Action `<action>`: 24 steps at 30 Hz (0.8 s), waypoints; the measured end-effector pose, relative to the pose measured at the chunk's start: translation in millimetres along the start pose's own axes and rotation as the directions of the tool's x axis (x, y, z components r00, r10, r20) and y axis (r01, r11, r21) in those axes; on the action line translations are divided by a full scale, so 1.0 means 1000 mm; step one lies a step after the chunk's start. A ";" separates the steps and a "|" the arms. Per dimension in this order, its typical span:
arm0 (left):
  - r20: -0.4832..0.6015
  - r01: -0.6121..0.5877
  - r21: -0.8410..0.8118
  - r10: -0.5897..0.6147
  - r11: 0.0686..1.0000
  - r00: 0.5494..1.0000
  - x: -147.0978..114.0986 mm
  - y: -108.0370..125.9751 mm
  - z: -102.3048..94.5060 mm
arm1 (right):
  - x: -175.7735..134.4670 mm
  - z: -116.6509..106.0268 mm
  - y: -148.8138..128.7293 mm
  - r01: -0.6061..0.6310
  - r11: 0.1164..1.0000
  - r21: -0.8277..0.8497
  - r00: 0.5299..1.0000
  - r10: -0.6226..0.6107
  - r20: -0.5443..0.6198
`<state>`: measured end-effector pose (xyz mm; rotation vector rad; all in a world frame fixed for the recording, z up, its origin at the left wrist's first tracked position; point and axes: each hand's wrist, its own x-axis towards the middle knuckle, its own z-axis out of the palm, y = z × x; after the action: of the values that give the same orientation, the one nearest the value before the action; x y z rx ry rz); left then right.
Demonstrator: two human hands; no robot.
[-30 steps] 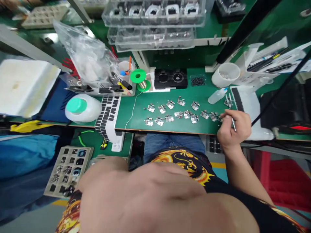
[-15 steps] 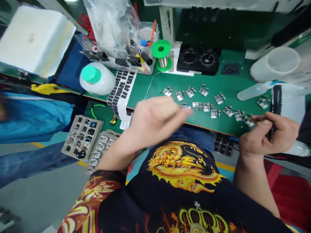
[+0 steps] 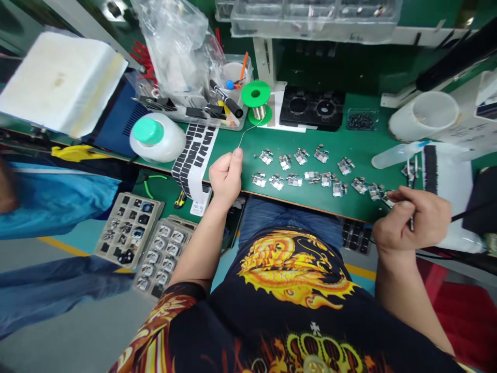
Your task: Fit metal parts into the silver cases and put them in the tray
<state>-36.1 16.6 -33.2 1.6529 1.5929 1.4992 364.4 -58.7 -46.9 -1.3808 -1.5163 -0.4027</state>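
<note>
My left hand (image 3: 226, 178) is closed in a pinch on the free end of a solder wire (image 3: 243, 135), just over the bench's front edge. The wire runs up to a green spool (image 3: 256, 101). On the right, my right hand (image 3: 413, 220) is closed around slim dark tweezers (image 3: 413, 173), with their prongs pointing up; fingers hide part of them. Several small circuit boards with metal parts (image 3: 311, 177) lie in two loose rows on the green bench between my hands. One board (image 3: 387, 199) lies right by my right fingertips.
A white bottle with a green cap (image 3: 157, 137) and a sheet of black stickers (image 3: 196, 150) are at left. Behind stand a black fixture (image 3: 312, 108), a small tray of dark parts (image 3: 362, 120) and a white cup (image 3: 423, 116). Part trays (image 3: 130, 228) sit lower left, near another person's blue clothing (image 3: 58, 199).
My left hand has moved left and back from over the boards and now pinches the solder wire. The wire's end is lifted. My right hand has shifted slightly left.
</note>
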 end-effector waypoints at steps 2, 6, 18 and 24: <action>0.019 -0.045 0.065 0.043 0.997 0.999 -0.001 0.001 -0.001 | 0.000 -0.003 -0.003 -0.028 1.000 -0.007 0.999 0.028 0.025; 0.082 -0.211 0.266 0.196 0.941 0.977 -0.007 0.002 -0.001 | 0.003 -0.014 -0.016 -0.066 0.995 0.071 0.995 0.061 0.074; 0.187 -0.402 0.360 0.357 0.842 0.915 -0.006 -0.005 0.001 | -0.005 -0.061 -0.005 -0.099 0.991 -0.086 0.971 0.115 0.208; 0.197 -0.342 0.398 0.285 0.851 0.938 -0.005 -0.007 0.002 | 0.010 -0.063 0.008 -0.167 0.981 -0.101 0.906 0.194 0.378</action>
<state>-36.3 14.8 -41.8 2.3043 1.7283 1.1975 400.7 -100.3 -13.1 -1.7122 -1.6799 -0.0636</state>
